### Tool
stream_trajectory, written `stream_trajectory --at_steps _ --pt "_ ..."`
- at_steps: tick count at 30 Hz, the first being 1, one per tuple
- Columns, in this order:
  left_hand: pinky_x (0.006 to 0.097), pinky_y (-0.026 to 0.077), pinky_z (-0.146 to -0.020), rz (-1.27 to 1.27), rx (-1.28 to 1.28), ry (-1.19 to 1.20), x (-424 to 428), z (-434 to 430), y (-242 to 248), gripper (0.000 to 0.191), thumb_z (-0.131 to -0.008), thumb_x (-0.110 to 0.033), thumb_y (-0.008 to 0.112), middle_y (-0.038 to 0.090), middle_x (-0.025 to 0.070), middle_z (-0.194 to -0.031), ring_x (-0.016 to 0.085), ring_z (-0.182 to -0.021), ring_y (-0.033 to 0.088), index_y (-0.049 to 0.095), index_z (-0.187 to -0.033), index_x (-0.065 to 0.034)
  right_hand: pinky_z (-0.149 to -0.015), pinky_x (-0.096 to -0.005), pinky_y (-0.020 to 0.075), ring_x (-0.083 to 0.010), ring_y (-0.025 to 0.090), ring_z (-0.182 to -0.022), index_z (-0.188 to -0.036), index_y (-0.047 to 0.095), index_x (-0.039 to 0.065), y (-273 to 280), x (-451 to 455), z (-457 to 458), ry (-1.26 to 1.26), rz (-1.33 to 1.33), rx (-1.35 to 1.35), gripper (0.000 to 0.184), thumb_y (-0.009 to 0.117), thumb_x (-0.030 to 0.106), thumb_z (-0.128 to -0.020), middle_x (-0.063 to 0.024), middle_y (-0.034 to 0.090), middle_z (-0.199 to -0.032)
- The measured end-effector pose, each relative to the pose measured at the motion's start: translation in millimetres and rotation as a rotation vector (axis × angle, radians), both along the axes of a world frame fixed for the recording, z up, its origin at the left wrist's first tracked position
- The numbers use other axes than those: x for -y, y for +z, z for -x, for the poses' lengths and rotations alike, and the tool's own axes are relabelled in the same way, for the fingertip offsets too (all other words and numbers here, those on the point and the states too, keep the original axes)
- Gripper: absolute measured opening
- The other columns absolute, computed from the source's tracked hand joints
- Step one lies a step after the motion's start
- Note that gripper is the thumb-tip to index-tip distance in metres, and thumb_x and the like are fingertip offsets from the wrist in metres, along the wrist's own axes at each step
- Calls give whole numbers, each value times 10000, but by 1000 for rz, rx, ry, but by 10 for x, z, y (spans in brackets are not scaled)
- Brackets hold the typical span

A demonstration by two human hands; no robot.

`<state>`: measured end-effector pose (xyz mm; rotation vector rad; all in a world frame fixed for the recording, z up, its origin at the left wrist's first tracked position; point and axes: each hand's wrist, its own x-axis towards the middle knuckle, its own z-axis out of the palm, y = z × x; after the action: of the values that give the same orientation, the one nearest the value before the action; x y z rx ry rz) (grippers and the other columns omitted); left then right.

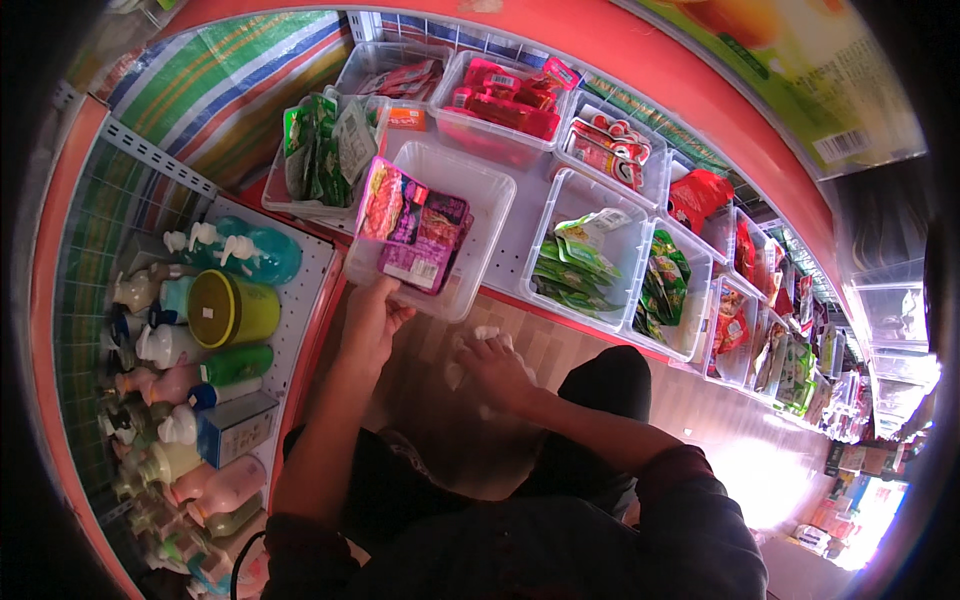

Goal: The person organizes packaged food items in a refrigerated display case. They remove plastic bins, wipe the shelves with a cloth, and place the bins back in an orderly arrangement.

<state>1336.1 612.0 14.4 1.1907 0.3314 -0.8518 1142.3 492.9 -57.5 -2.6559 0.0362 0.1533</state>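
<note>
My left hand (371, 319) grips the near wall of a clear plastic bin (486, 251), its thumb on the rim and fingers below. Purple food packets (439, 236) with pictures and a barcode lie in the bin, one leaning over its left rim. The bin sits at the shelf's front edge, partly over the floor; whether it rests on the shelf I cannot tell. My right hand (495, 371) is lower and to the right, above the floor, closed around a crumpled white cloth or tissue (487, 331).
Clear bins of packets line the shelf (510, 259), including green packets (577, 262) on the right and red-pink packages (510, 97) behind. Pump bottles (247, 247) and a yellow tub (236, 307) crowd the left shelf. A red shelf edge (570, 60) arches overhead.
</note>
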Motion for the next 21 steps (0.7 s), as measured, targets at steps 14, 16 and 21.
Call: stream_trajectory --at_steps 14,16,21 --pt "276 489 -693 -143 -19 34 212 -109 37 233 -808 -257 635 557 4 -828 118 -745 554 562 -962 -99 -880 -496 429 -370 498 -1054 -1200 485 109 624 138 199 -3 -226 12 518 624 68 -703 -144 470 -1223" --pt "273 475 -728 -293 121 53 146 110 285 249 -818 -276 637 562 5 -870 112 -774 548 558 -980 -106 -873 -497 435 -376 495 -1063 -1195 486 119 736 195 242 -3 -278 82 506 615 61 -709 -136 469 -1227" --pt "271 485 -729 -73 201 -150 385 527 800 248 -867 -279 607 603 26 -925 123 -809 582 568 -1024 -91 -882 -495 433 -402 488 -1066 -1245 457 110 956 300 350 -60 -356 119 549 598 48 -718 -140 467 -1230"
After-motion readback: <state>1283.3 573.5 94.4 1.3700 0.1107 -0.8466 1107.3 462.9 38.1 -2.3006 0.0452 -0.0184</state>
